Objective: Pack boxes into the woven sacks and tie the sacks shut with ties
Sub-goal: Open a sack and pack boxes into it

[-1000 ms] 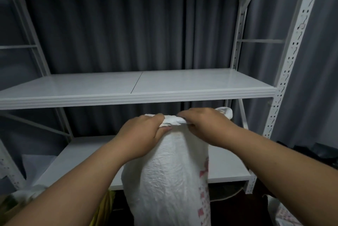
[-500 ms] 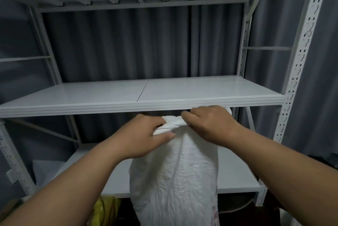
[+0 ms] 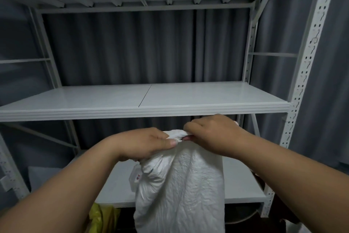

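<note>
Woven sack (image 3: 181, 185) stands upright before lower shelf (image 3: 117, 181) front edge, mouth gathered just under middle shelf (image 3: 143, 109) edge. Since a second ago you've raised the neck and bunched it tighter. Your left hand (image 3: 145, 143) grips the neck, fingers curled; right hand (image 3: 209, 132) pinches the twisted top. No tie visible: you likely need one next.

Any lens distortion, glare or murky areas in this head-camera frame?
Head view: wide-angle bending bows the perforated white rack upright; dim light, soft sheen on the white metal shelf; the crinkled white woven sack and both hands, left hand, right hand, are sharp; floor corners are murky.
</note>
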